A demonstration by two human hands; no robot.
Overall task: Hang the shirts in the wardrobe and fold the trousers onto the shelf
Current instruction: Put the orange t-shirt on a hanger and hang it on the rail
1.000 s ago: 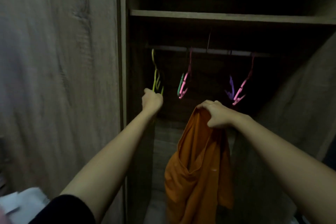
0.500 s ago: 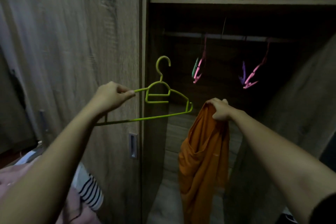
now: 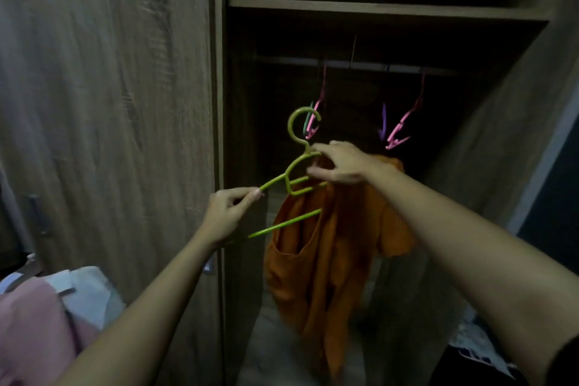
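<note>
An orange shirt hangs in front of the open wardrobe, bunched at its top under my right hand, which grips the fabric there. A yellow-green plastic hanger is tilted, hook up, with its right half pushed into the shirt's top. My left hand pinches the hanger's left arm between thumb and fingers. The hanger's lower bar sticks out to the left of the shirt. Behind, the dark wardrobe rail runs across under a shelf.
Pink and purple hangers and a pink-green one hang on the rail. The closed wardrobe door fills the left. Pink and white clothes lie at bottom left; patterned fabric lies at bottom right.
The hanger moved right to the shirt, and its right end went into the shirt's top. My right hand lifted the shirt to meet it; my left hand shifted right along with the hanger.
</note>
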